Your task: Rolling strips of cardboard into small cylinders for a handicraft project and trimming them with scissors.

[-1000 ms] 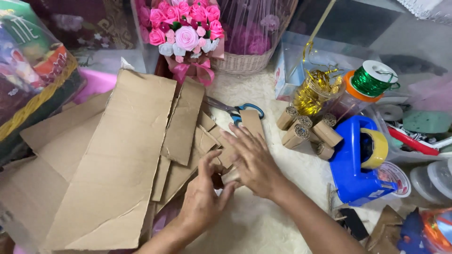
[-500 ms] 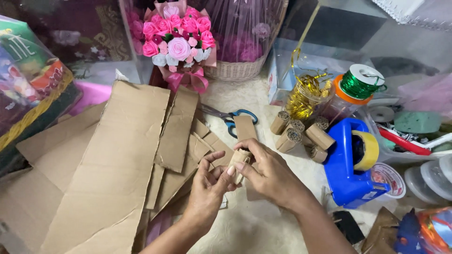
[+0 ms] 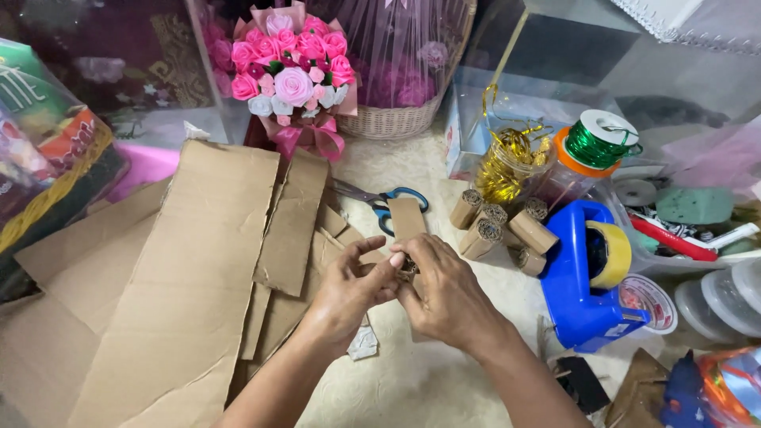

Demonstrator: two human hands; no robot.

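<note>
Both hands meet mid-surface: left hand [image 3: 349, 289] and right hand [image 3: 444, 297] clench 1 small brown corrugated-cardboard roll [image 3: 408, 268], seemingly part-wound. About 5 finished cardboard rolls [image 3: 495, 226] lie toward the right edge beside the blue tape dispenser [image 3: 583, 293]. Flat cut cardboard strips [image 3: 293, 226] remain unrolled left of the hands.

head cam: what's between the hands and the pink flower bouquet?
In the head view, scissors with blue handles and cardboard strips lie between the hands and the bouquet.
</note>
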